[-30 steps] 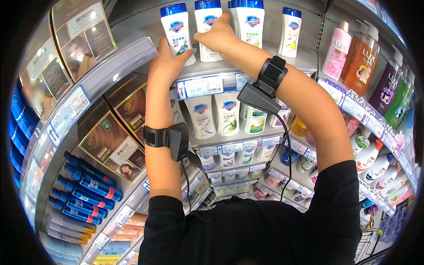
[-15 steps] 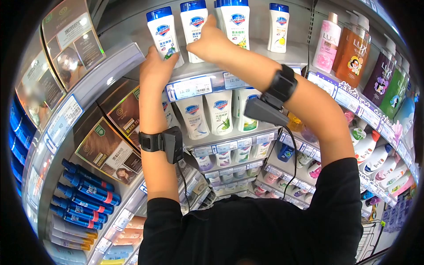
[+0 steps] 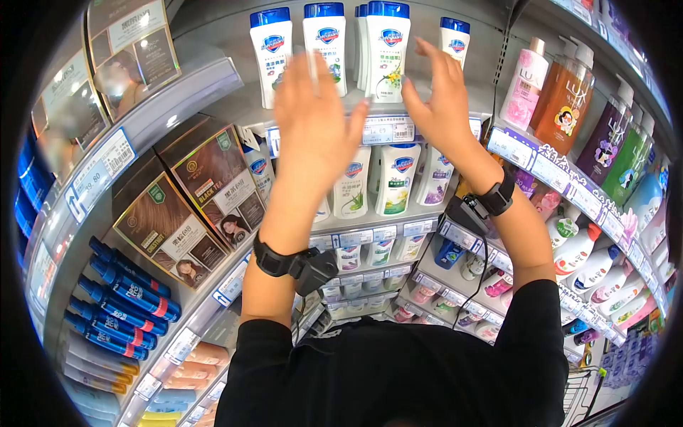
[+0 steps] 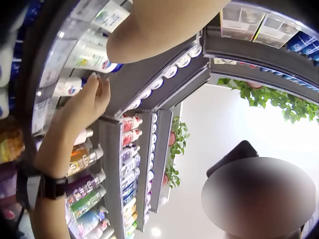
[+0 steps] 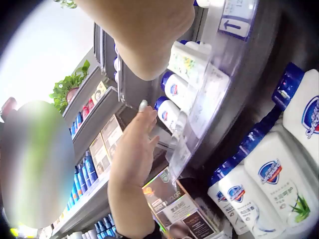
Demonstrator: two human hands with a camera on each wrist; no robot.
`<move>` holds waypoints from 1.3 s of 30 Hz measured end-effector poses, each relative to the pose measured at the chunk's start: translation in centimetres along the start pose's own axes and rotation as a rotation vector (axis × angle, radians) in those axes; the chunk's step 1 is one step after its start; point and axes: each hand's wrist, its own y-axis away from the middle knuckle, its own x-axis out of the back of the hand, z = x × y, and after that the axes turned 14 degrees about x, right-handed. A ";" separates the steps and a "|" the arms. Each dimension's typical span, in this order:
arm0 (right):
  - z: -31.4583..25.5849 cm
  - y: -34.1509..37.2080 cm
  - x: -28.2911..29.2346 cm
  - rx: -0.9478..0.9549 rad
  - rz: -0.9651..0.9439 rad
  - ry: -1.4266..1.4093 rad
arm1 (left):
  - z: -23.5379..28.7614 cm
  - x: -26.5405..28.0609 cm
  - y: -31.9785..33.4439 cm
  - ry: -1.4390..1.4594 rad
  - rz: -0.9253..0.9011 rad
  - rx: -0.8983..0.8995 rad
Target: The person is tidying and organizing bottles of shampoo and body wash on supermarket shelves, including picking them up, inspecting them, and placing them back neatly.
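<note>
Four groups of white bottles with blue caps stand upright on the top shelf in the head view: a leftmost one, a second, a yellow-flower one with others behind, and a smaller one at right. The left hand, slightly blurred, is raised in front of the two left bottles with fingers extended, holding nothing. Between the yellow-flower bottle and the smaller one, the right hand has its fingers spread and grips nothing. Each wrist view also catches the opposite hand, left and right.
Below, more white bottles line the lower shelves. Hair dye boxes and blue spray bottles fill the left shelves. Pump bottles and a pink bottle stand at right. A shelf edge with price tags runs below the hands.
Both hands have come away from the two left bottles. The right hand has moved right, past the yellow-flower bottle; the left has moved right and turned its back to the head camera.
</note>
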 end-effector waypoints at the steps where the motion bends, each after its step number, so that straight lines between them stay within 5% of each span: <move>1: 0.3 0.3 -0.4 -0.022 -0.015 -0.008 | 0.6 -0.6 0.1 0.055 -0.058 -0.007; 4: 0.9 1.8 -1.2 -0.086 -0.067 -0.012 | 1.6 -3.0 1.0 0.112 -0.194 -0.004; 15: 1.0 3.1 -2.4 -0.023 -0.151 0.132 | 2.7 -4.6 0.8 0.090 -0.188 0.074; 32: 1.3 3.2 -2.2 -0.011 -0.097 0.104 | 3.2 -6.1 1.4 0.025 0.009 0.053; 35: 0.9 2.8 0.2 -0.099 0.097 -0.037 | 3.3 -5.8 1.5 0.210 0.286 0.030; 37: -2.7 0.6 7.8 -0.116 0.159 -0.345 | 3.3 -4.3 3.3 0.255 0.322 0.023; 39: -5.6 2.7 15.1 0.106 0.660 -0.662 | 3.5 -3.3 6.7 0.274 0.331 0.017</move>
